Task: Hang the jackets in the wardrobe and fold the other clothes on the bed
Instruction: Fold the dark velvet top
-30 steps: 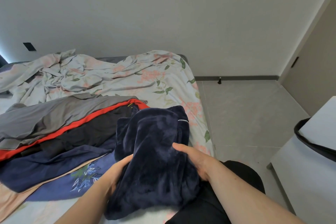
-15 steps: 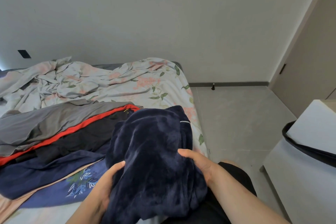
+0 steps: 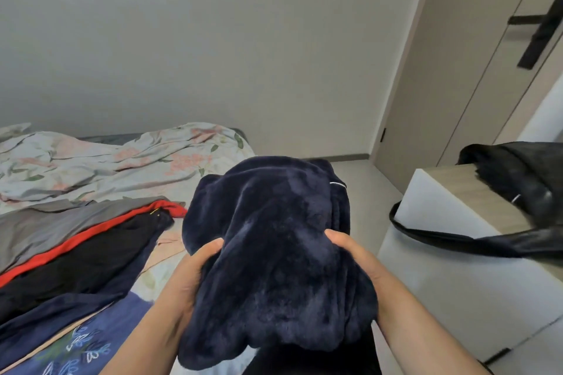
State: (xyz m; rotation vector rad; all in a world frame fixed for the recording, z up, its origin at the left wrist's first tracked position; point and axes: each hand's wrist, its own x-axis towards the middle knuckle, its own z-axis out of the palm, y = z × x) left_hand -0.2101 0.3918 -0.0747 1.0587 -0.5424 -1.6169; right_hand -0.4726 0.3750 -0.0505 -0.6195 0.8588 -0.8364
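We hold the navy fleece garment (image 3: 274, 253) bunched between both hands. The left hand (image 3: 189, 277) grips its left side with the left thumb (image 3: 211, 248) curled over the front. The right hand (image 3: 356, 256) grips the right side, and the right thumb (image 3: 335, 237) presses into the pile. Compared with half a second ago, the bundle stands higher between the fingers, while both grips are unchanged. The view has swung to the right: the white cabinet (image 3: 441, 268), the black bag (image 3: 524, 179) on top of it and the door (image 3: 457, 70) with its dark handle (image 3: 539, 30) now occupy the area beyond the right fingers. The wall socket, formerly far left of the left fingers, is out of the picture. The garment is held up over the right-hand edge of the bed (image 3: 170, 161), and its lower folds droop below both wrists. Left of the left fingers, a stack lies on the bed: a grey garment (image 3: 54, 222), a red strip (image 3: 76, 248), a black garment (image 3: 85, 265) and, nearest us, a blue floral cloth (image 3: 91, 344). The remaining fingers of each hand lie behind the fleece and are hidden. We cannot tell what kind of garment the fleece is. A small white mark (image 3: 336, 184) above the right thumb is too small to read. The stack is cut off at the left edge and the bag, which is blurred, at the right edge. The dark surface beneath the bundle cannot be identified.
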